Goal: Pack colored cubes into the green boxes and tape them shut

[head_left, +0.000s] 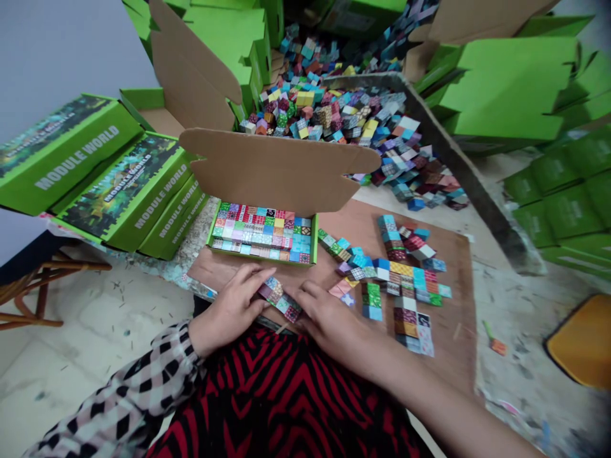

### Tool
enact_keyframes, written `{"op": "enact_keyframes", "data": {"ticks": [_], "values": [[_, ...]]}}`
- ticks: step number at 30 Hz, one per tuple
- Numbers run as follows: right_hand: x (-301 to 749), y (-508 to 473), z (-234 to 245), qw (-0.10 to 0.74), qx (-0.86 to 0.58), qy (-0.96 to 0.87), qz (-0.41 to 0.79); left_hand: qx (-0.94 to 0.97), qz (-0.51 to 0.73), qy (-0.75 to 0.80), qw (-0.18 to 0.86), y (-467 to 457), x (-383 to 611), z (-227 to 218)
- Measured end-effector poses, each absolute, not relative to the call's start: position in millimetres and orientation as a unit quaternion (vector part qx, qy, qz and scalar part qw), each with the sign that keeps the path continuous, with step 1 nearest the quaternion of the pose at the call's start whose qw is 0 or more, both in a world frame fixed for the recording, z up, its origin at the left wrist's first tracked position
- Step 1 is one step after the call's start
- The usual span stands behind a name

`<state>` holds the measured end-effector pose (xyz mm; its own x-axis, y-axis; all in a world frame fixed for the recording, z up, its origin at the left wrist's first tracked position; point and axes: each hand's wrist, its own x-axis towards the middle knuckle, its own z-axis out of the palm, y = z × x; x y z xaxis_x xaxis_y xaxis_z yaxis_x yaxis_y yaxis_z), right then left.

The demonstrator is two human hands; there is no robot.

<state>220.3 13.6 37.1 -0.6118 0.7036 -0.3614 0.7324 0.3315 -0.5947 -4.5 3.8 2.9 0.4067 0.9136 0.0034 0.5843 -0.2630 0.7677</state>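
Note:
A short row of small patterned cubes (280, 298) sits between my two hands at the near edge of the brown cardboard sheet. My left hand (233, 305) closes on the row's left end, its fingers curled over the top. At the other end, my right hand (324, 315) pinches the row with thumb and fingers. Just beyond them lies an open green box (314, 240), its brown lid (281, 168) standing up, filled with rows of coloured cubes (260, 232). Loose cubes (405, 277) in short rows and clusters lie on the sheet to the right.
Green boxes marked MODULE WORLD (128, 191) are stacked at the left. A large heap of cubes (353, 121) spreads at the back, bordered by a grey rail (472, 172). More green boxes (515, 83) stand at the right, with a yellow-brown stool seat (580, 343) below.

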Motion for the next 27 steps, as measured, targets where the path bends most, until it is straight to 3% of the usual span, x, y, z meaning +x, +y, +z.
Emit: {"op": "enact_keyframes", "data": {"ticks": [8, 17, 27], "values": [[223, 34, 61, 0.008, 0.355, 0.885, -0.300, 0.757, 0.250, 0.480, 0.367, 0, 0, 8], [200, 52, 62, 0.056, 0.221, 0.940, -0.253, 0.733, 0.292, 0.521, 0.326, -8, -4, 2], [205, 54, 68, 0.067, 0.238, 0.924, -0.293, 0.705, 0.306, 0.541, 0.341, -7, -6, -2]]}}
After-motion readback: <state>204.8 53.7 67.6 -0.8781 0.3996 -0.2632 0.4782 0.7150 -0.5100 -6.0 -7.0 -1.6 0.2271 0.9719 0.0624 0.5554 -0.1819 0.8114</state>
